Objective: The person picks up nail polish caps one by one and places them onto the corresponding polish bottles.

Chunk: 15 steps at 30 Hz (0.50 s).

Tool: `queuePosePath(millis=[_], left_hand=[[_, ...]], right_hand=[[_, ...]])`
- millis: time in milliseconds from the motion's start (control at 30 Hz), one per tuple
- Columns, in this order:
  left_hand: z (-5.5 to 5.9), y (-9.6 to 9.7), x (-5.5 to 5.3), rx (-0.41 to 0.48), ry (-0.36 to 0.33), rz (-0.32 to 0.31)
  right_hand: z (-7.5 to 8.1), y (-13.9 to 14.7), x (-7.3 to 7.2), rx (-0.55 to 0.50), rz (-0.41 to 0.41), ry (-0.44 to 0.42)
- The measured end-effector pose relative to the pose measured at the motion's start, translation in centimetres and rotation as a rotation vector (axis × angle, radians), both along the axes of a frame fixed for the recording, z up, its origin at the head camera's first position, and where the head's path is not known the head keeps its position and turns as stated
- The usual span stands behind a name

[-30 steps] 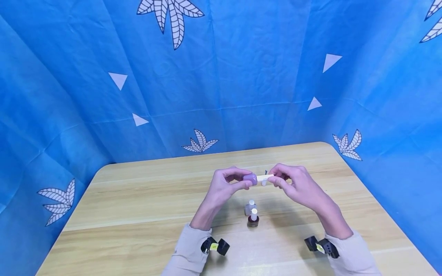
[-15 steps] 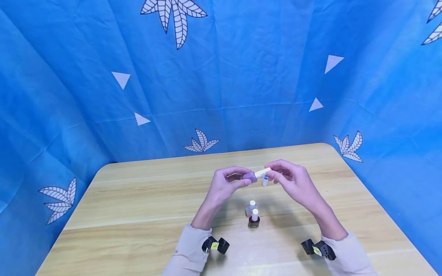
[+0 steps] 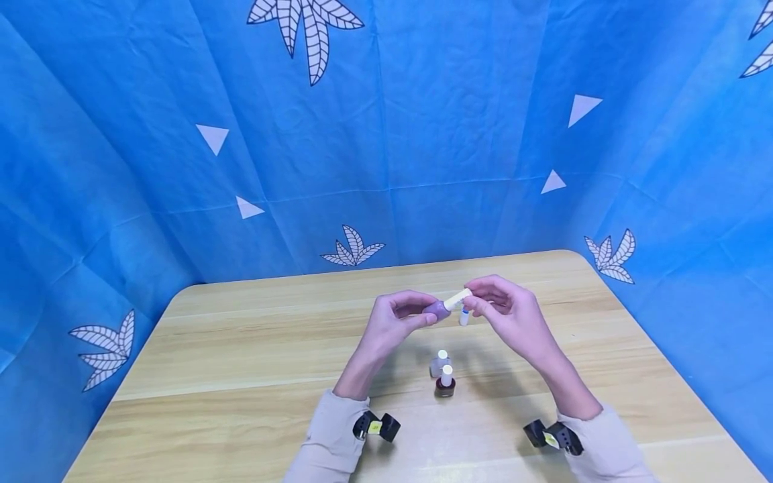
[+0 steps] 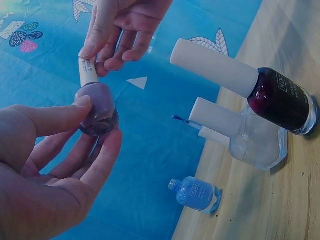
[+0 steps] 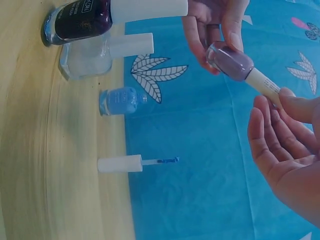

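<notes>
Work is looking partway: blue bottle (image 4: 196, 194) open, red bottle (image 3: 445, 387) and clear bottle (image 3: 439, 366) capped lower centre, my left hand (image 3: 391, 323) gripping purple bottle (image 4: 100, 102), right hand (image 3: 513, 316) pinching its attached cap (image 4: 87, 73).

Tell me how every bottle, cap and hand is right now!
Purple bottle: capped, tilted
Dark red bottle: capped, upright
Clear bottle: capped, upright
Blue bottle: open, upright
Loose cap: standing, blue-tipped brush up
Left hand: grips the purple bottle
Right hand: pinches its white cap
</notes>
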<state>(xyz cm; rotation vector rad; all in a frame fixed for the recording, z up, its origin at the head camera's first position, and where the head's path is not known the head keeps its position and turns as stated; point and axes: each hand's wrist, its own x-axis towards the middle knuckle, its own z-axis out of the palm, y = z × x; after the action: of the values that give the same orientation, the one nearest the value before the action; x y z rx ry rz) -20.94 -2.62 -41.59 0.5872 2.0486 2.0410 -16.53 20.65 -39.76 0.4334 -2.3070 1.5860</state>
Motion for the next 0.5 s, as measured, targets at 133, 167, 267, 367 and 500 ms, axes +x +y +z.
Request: queuePosePath(millis=[133, 167, 267, 367, 500], left_hand=[[-0.10, 0.14, -0.02, 0.019, 0.007, 0.003], [-0.12, 0.19, -0.03, 0.024, 0.005, 0.005], [-0.17, 0.34, -0.03, 0.042, -0.005, 0.005], [-0.21, 0.49, -0.02, 0.049, -0.005, 0.001], [-0.56, 0.62, -0.11, 0.020, 0.010, 0.007]], right_hand=[[-0.09, 0.05, -0.07, -0.041, 0.010, -0.002], [-0.13, 0.08, -0.09, -0.052, 0.016, -0.004], [-0.24, 0.12, -0.14, -0.091, 0.038, -0.011], [-0.30, 0.00, -0.17, -0.119, 0.059, -0.016], [-0.42, -0.32, -0.26, -0.129, 0.078, -0.010]])
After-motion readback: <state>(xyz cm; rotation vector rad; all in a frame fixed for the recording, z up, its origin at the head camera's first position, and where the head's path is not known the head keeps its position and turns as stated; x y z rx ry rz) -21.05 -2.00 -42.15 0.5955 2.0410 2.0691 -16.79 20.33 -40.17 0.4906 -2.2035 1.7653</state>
